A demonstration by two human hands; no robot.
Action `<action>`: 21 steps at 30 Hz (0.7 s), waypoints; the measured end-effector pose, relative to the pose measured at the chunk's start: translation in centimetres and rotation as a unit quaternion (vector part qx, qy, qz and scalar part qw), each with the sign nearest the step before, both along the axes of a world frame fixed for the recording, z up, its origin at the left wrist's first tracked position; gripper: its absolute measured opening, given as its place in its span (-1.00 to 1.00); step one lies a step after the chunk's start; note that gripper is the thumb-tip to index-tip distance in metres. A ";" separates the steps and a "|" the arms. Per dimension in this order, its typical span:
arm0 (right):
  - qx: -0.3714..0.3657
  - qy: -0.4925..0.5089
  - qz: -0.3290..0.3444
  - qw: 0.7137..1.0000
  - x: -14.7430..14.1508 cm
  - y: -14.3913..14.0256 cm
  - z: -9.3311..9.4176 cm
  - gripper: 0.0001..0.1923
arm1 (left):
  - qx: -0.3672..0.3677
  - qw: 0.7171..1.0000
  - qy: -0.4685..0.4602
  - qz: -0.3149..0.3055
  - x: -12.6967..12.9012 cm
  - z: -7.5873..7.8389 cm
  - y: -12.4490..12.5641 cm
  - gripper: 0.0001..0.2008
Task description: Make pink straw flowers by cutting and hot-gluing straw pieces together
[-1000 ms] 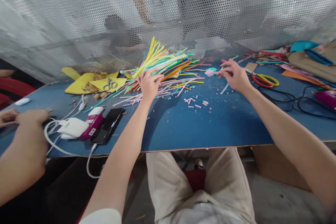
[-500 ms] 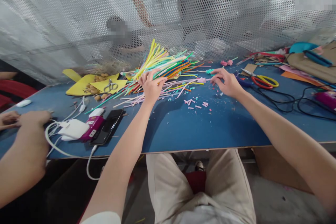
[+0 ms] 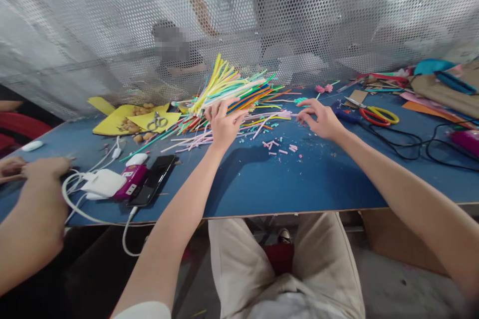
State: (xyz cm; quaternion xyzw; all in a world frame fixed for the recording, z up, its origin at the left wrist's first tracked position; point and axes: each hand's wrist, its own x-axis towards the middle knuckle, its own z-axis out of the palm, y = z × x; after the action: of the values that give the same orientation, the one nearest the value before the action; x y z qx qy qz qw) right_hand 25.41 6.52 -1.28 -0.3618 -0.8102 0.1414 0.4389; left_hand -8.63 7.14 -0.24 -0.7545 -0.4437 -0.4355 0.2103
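My left hand [image 3: 224,122] is over the near side of a big heap of coloured pipe cleaners [image 3: 220,82], thumb and fingers apart. Whether its fingertips touch the stems is hard to see. To the right, my right hand [image 3: 321,118] has its fingers curled together at the end of a lilac pipe cleaner [image 3: 286,115], whose tip is partly hidden by the fingers. A turquoise fuzzy piece [image 3: 300,101] lies just behind these fingers. Short pink cut pieces [image 3: 283,151] are scattered on the blue table [image 3: 269,184] between my hands.
Scissors with red and yellow handles [image 3: 377,114] and a black cable [image 3: 407,142] lie to the right. On the left are a phone [image 3: 153,179], chargers [image 3: 105,183], yellow sheets [image 3: 112,122] and small scissors [image 3: 157,121]. Another person's hand [image 3: 47,167] is at far left.
My left hand has shifted a little to the right along the heap, its thumb and fingers spread. My right hand has moved slightly left and down, its fingers more curled.
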 end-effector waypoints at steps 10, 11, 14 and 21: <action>-0.010 -0.037 0.032 0.999 -1.7 -0.8 -0.2 -0.65 | 0.015 0.996 0.053 -0.072 2.6 0.5 -1.4 -0.85; -0.012 -0.039 0.033 0.999 -1.7 -0.9 -0.2 -0.64 | 0.016 0.996 0.054 -0.073 2.7 0.6 -1.5 -0.85; -0.017 -0.039 0.039 0.998 -1.9 -1.1 0.0 -0.63 | -0.006 0.996 0.057 -0.075 3.0 0.6 -1.7 -0.83; -0.021 -0.061 0.049 0.997 -2.0 -1.2 0.1 -0.59 | -0.058 0.995 0.053 -0.056 2.6 0.0 -1.3 -0.75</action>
State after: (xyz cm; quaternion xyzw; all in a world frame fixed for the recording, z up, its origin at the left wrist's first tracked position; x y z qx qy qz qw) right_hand 23.42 5.27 -1.20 -0.3384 -0.8492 0.1572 0.3737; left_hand -6.00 5.80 -0.21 -0.8110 -0.4137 -0.3797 0.1641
